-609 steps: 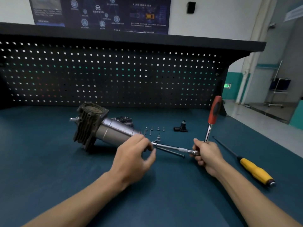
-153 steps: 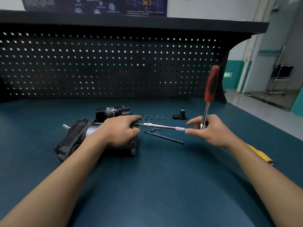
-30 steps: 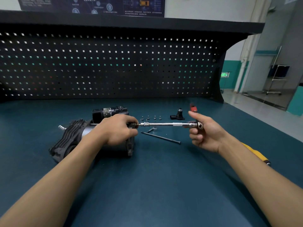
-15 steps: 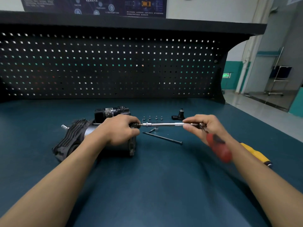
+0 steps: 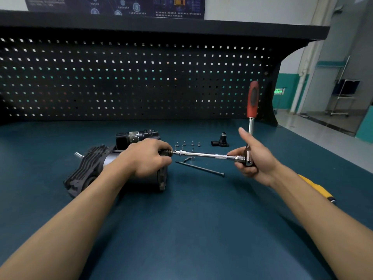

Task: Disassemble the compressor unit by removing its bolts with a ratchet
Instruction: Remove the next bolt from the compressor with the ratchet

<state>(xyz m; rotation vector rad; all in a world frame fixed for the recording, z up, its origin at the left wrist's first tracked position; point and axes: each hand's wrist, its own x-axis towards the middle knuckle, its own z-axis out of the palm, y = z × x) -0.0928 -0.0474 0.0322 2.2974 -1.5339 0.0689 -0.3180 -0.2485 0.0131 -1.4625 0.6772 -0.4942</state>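
Head view: our left hand [image 5: 147, 157] grips the compressor unit [image 5: 90, 168], left of the table [image 5: 191, 219] centre, steadying it. Our right hand [image 5: 257, 159] grips the ratchet [image 5: 252, 100] by its head, handle upright, likely for leverage on an end bolt. Loose bolts [image 5: 187, 143] stand toward the far edge.

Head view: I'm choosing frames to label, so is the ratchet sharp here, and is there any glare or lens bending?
Head view: ratchet sharp, no motion blur; small glints on its chrome extension; dim light leaves the compressor fins murky; wide-angle bending bows the pegboard hole rows.
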